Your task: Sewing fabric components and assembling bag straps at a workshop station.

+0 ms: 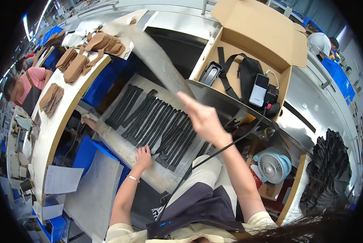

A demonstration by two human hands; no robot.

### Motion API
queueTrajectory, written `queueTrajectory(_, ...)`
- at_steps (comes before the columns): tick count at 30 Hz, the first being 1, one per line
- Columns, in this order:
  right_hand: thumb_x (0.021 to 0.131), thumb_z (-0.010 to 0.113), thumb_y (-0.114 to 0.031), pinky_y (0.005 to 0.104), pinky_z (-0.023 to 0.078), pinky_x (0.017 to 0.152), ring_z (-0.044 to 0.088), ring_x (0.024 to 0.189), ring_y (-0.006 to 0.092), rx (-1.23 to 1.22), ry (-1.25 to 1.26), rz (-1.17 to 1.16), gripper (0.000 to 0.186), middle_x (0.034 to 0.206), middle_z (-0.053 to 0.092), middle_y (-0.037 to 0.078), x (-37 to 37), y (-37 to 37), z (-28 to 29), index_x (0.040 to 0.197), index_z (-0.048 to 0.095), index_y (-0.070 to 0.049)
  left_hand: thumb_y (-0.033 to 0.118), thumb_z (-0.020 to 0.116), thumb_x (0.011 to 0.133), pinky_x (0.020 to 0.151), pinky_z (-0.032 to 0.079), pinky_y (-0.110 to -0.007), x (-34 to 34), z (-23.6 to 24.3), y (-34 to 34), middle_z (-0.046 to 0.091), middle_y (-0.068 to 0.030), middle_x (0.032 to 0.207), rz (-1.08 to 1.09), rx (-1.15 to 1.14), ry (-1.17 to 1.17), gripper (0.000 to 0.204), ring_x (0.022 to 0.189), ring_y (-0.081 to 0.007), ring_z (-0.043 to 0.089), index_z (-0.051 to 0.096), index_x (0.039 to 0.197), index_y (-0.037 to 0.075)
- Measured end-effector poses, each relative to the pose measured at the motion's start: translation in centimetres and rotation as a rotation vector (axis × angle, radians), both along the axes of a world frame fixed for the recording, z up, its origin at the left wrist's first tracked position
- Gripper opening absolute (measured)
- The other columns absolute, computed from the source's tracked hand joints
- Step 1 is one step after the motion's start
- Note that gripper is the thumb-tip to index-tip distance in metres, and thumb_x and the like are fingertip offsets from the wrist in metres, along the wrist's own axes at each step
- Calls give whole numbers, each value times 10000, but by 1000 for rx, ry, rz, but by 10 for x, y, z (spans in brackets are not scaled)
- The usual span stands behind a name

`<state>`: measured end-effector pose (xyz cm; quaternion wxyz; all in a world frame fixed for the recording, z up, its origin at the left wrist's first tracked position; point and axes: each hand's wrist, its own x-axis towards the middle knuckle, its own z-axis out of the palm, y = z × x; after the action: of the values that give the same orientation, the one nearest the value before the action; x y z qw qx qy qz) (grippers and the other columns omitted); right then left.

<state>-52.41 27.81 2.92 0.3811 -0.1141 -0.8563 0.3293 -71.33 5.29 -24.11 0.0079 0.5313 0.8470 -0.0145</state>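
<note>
Many black strips (pixel 159 119) lie side by side in slanting rows on a pale, worn board (pixel 149 176) in front of me. At the board's near left edge, my left hand (pixel 144 158) rests with its fingers stretched beside the strip ends. Above the strips' right side, my right hand (pixel 203 121) is raised at the near end of a long, pale flat sheet (pixel 159 54). The sheet is tilted up and smeared by motion, so its material cannot be made out. My right fingers appear closed on its edge, though they are partly blurred.
An open cardboard box (pixel 285 85) holds a phone (pixel 259 90) and black straps. A black cable (pixel 226 148) crosses my right forearm. A blue fan (pixel 272 166) and a black strip pile (pixel 327 170) stand right. Brown pieces (pixel 104 43) lie on the left bench; a person in pink (pixel 31 87) sits beyond.
</note>
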Motion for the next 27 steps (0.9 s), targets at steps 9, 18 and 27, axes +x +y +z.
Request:
queueTrajectory(9,744,581,-187,428,430,922,546,1076,333,483,-276,-109,566,1198,526,201,3,-120,-107,1288,460,-88,114,537,888,885,481,-440,50,208,20,437,-238,1285,306,859,-1721,736,1143,-344,495,52,1435,195)
queueTrajectory(18,831,606,-327,418,301,1006,410,1186,346,-993,-262,-340,671,1336,376,194,101,-91,-168,1334,326,17,49,501,886,793,528,-439,83,220,-60,405,-247,1316,278,1030,-1842,818,1094,-358,534,-53,1421,326)
queueTrajectory(27,876,548,-63,273,486,768,575,972,152,-1177,-154,518,633,1368,376,108,12,-136,-126,1410,208,-47,45,512,879,853,492,-442,128,173,-246,382,-257,1322,1003,1675,-1380,797,1106,-375,519,-18,1426,283)
